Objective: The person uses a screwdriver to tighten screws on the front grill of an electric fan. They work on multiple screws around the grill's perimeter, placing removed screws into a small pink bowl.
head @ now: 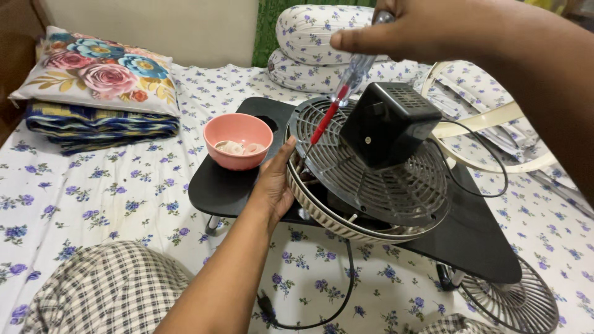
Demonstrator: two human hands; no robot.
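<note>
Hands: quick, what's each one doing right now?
Left hand: open, palm pressed against the rim of the fan grille.
Right hand: closed, holding the screwdriver, tip at the grille.

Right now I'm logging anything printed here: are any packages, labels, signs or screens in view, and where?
None show: only the fan's black motor housing, its grille, a pink bowl and a screwdriver in the right hand.

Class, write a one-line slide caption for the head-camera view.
Left hand steadies a fan grille while right hand holds a screwdriver to it.
</note>
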